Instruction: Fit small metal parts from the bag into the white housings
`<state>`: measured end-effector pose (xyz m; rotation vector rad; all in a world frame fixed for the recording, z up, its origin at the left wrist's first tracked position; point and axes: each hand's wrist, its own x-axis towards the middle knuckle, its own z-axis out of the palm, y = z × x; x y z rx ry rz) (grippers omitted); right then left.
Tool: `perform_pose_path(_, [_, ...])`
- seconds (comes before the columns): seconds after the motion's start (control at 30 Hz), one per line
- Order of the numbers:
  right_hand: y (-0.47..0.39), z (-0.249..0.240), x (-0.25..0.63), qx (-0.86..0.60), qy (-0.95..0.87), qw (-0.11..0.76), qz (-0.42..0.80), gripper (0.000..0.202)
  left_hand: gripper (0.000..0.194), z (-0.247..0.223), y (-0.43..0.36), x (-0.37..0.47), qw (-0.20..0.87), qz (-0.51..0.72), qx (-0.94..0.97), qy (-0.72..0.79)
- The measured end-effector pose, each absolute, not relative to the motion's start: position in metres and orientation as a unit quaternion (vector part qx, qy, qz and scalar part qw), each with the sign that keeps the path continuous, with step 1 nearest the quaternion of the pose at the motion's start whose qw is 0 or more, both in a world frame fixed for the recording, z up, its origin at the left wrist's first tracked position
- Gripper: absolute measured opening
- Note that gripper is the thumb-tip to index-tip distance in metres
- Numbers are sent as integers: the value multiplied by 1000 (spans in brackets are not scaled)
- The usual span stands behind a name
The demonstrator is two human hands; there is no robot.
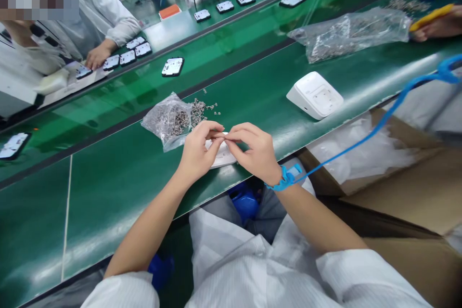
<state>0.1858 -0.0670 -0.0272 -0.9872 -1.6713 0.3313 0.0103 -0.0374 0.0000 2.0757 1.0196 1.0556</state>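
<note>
Left hand: your left hand has thumb and forefinger brought together at the tips; you can't tell from this view whether a small piece is pinched there.
Right hand: your right hand mirrors it from 3 o'clock, tips meeting the left's; any piece between them is hidden.
White housing: the white housing lies on the green bench directly under your fingers, partly covered, near the bench edge at 6 o'clock.
Fine fingerwork: it would help to keep both wrists low and work right above the housing, so a slip lands on it; tilting your hands outward would give you a better look at the tips.
Metal pieces: the loose metal pieces spill at 11 o'clock from the clear bag at 10; your left knuckles are close, so lift rather than sweep.
Near edge: at 6 o'clock the bench stops just short of your lap; avoid drawing the housing toward you.
Room left: green surface runs from 8 to 9 o'clock toward a pale line.
Room right: the white device stands at 2 o'clock, well apart.
Cord: the blue cord leaves your wristband toward 2 o'clock, over the carton; leave it slack.
</note>
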Motion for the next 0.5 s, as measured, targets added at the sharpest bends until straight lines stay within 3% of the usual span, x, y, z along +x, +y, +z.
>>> perform_pose_path(0.23, [-47,-22,187,-472,-704,483,218,5,13,0,-28,9,146,380,816,410])
perform_pose_path(0.5, [-35,-25,179,-499,-698,469,208,10,16,-12,-22,16,292,422,712,479])
